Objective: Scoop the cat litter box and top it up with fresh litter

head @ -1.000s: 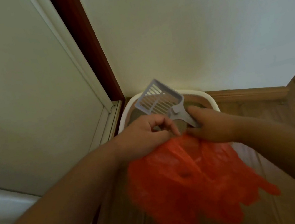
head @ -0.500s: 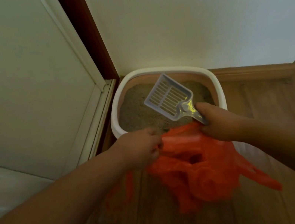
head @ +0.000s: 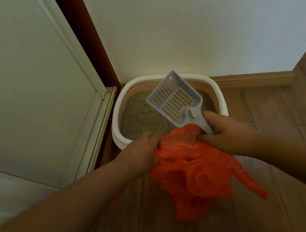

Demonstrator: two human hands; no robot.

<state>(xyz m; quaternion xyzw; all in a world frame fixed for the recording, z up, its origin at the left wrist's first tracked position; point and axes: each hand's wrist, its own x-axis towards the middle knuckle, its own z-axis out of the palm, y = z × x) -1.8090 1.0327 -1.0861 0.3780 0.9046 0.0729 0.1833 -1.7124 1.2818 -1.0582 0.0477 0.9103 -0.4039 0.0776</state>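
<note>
- orange bag (head: pixel 195 177): pulled wider between the hands than a second ago, mouth not yet clearly open; judged: prepared to receive waste
- left hand (head: pixel 140 154) clenched on bag edge; right hand (head: pixel 226 134) grasps bag plus scoop (head: pixel 173 100) handle
- litter box (head: pixel 219 92) at 12 o'clock, now fully in view; scoop empty above litter

A white wall (head: pixel 202 16) meets a dark red-brown door frame (head: pixel 84 36) in the corner; a pale door panel (head: pixel 16 78) stands left; wooden skirting (head: pixel 253 79) edges the wood-plank floor (head: pixel 289 113).
</note>
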